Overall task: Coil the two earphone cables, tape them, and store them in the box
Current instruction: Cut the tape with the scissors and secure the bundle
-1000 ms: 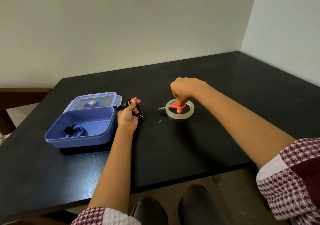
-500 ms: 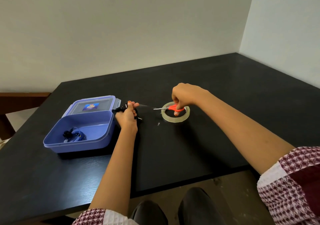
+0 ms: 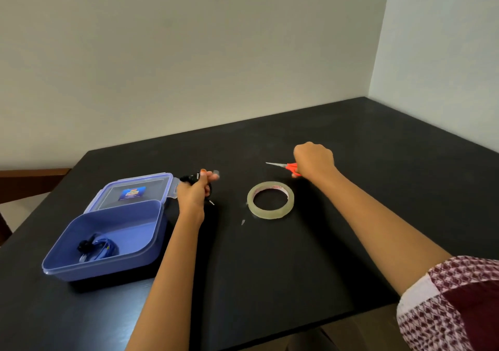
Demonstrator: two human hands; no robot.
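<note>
now left hand grips one coiled cable, right hand one scissors; second cable in box.

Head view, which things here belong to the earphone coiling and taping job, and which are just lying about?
Job: black earphone coil gripped by left hand; tape piece stuck to that hand; scissors in right hand; tape roll; blue box with a coiled earphone inside.
Lying about: small tape scrap on the table; wooden furniture at far left.
</note>
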